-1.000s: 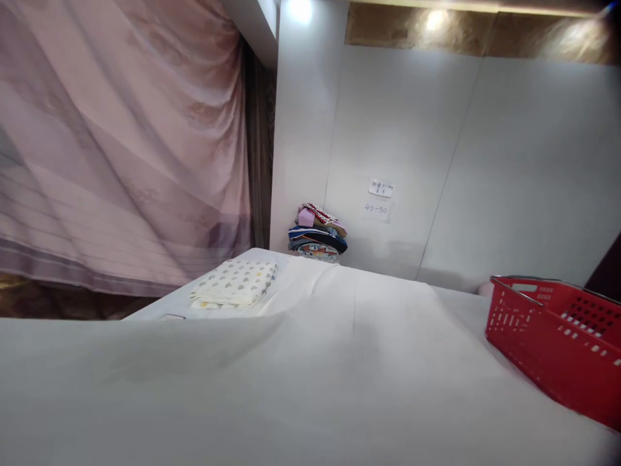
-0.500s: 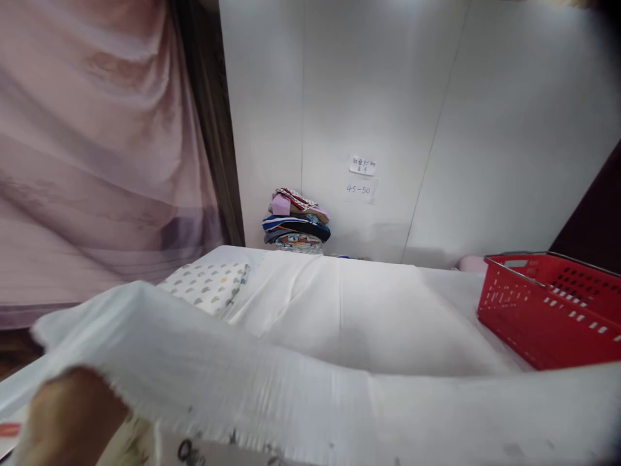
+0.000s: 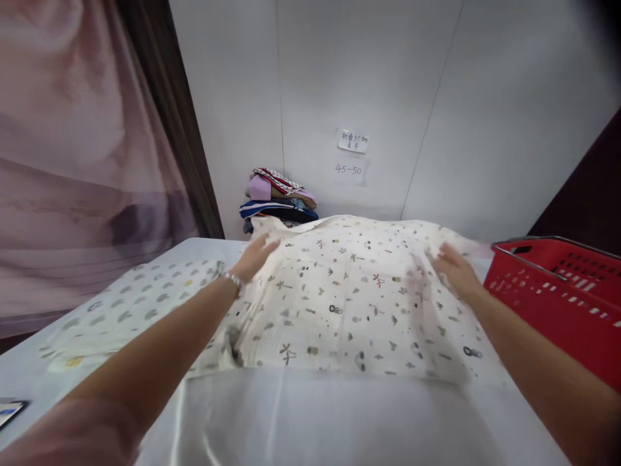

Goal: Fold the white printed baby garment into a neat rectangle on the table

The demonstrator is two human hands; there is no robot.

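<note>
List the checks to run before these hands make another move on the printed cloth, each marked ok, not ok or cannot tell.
1. Both hands visible: ok; left hand and right hand are at opposite sides of the printed cloth.
2. Printed cloth flat: not ok; its far edge ripples and it bunches near the left forearm.
3. Fingers gripping the cloth: cannot tell; blurred.
4. Red basket upright: ok; it stands at the right.
5. Spotted cloth apart from the printed one: cannot tell; the left forearm hides the gap.
</note>
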